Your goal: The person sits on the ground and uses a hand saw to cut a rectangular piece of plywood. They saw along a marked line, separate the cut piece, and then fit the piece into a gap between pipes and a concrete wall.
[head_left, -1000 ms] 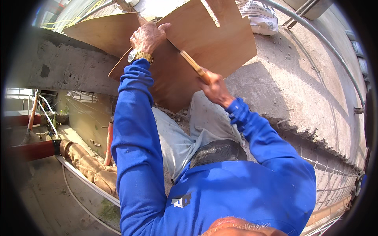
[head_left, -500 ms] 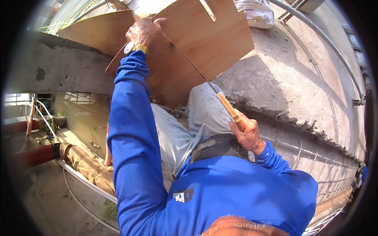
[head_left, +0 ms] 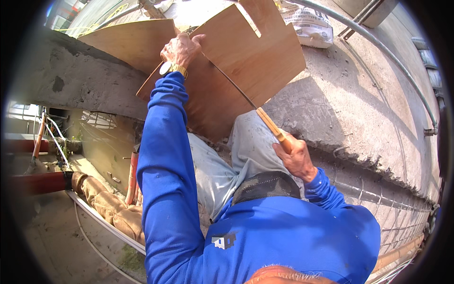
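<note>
My right hand [head_left: 297, 155] is closed around the wooden handle of a handsaw [head_left: 269, 124], near my waist. The saw's thin dark blade runs up and left across a brown plywood sheet [head_left: 246, 57], seen almost edge-on. My left hand [head_left: 182, 48], with a gold watch at the wrist, grips the plywood at its upper edge close to the blade's far end. Its fingers are curled and the thumb sticks out to the right. The sheet leans over a concrete beam and against my legs [head_left: 250, 142]. A slot is cut into its upper part.
A concrete beam [head_left: 80, 75] crosses at the left. A cement bag [head_left: 312, 28] lies beyond the sheet, near a metal pipe [head_left: 388, 52]. Right of my knees, a broken concrete edge [head_left: 369, 158] drops to a wire grid [head_left: 378, 194]. Red pipes and brown sacking [head_left: 101, 201] are lower left.
The saw has slid forward, up and left along the plywood, and less blade shows. My left hand stays on the sheet. The whole view has shifted slightly.
</note>
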{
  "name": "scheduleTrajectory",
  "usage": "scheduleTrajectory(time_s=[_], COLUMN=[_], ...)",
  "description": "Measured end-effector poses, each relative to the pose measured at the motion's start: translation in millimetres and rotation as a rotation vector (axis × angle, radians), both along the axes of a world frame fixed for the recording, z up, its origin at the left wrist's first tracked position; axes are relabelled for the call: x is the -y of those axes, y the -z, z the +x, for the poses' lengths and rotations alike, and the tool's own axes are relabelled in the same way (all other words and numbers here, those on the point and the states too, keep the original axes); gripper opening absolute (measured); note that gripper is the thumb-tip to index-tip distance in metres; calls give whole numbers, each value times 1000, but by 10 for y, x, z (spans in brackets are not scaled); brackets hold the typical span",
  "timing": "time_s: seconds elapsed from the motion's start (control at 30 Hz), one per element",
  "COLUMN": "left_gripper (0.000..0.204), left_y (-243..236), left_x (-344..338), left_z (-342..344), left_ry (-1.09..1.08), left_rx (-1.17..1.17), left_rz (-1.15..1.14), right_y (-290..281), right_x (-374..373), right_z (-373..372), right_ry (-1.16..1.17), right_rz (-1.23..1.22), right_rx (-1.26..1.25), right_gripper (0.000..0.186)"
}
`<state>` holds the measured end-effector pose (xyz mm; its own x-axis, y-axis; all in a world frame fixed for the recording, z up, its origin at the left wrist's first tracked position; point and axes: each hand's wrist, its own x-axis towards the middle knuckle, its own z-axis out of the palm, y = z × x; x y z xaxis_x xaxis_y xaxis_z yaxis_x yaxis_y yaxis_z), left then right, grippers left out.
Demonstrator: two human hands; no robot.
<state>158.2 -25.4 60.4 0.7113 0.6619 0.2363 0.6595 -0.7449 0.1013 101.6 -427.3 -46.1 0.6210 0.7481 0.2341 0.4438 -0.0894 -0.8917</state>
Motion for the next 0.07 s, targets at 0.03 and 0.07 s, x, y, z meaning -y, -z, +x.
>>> scheduleTrajectory(time_s=[0.03,0.07], left_gripper=[70,71], left_y=[46,37], left_x=[-34,-49], left_z=[-21,25], left_ry=[4,-45], left_rx=[25,-67], left_rz=[-24,-49], right_y=[-112,-95], right_x=[270,369], right_z=[-134,-315], right_ry=[-33,-23], right_rz=[-13,-29], right_rx=[-118,-164], right_gripper=[49,49])
